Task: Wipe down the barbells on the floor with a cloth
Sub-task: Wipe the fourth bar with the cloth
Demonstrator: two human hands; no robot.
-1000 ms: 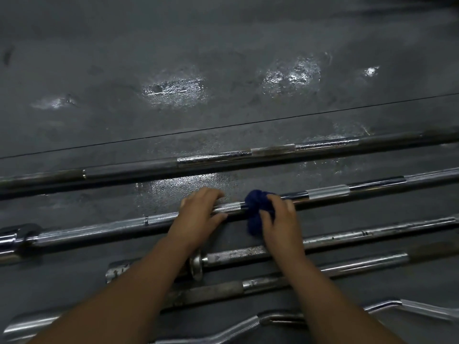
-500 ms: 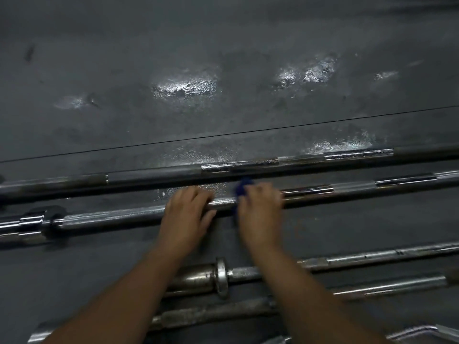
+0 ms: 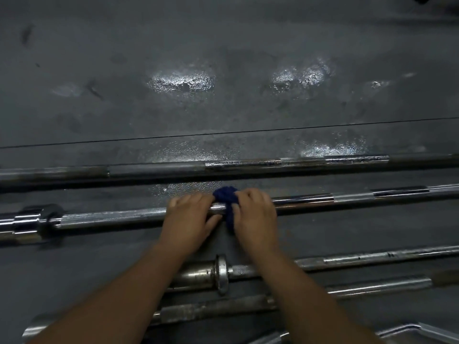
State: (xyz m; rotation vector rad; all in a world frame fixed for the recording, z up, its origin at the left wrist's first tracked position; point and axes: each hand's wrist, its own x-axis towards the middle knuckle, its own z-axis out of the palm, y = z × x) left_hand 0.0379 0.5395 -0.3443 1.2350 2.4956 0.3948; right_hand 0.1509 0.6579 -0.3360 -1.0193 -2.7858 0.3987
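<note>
Left hand: my left hand (image 3: 189,220) lies palm-down on the long chrome barbell (image 3: 111,216), its fingers (image 3: 185,200) curled over the knurled shaft and pressed on it.
Right hand: my right hand (image 3: 255,217) is clamped on the bunched dark blue cloth (image 3: 224,196), pressing it against the same shaft just beside my left hand.
Cloth: wrapped over the bar, a fold hanging down between my two hands.
Wiped bar: second from the far side, sleeve end at the left.
Other bars: a dull dark steel barbell (image 3: 159,168) lies beyond it; a shorter rusty bar with a collar (image 3: 372,258) and a worn grey bar (image 3: 218,309) lie nearer me.
Surface: all rest on the dark grey rubber floor (image 3: 223,45), with shiny patches.
</note>
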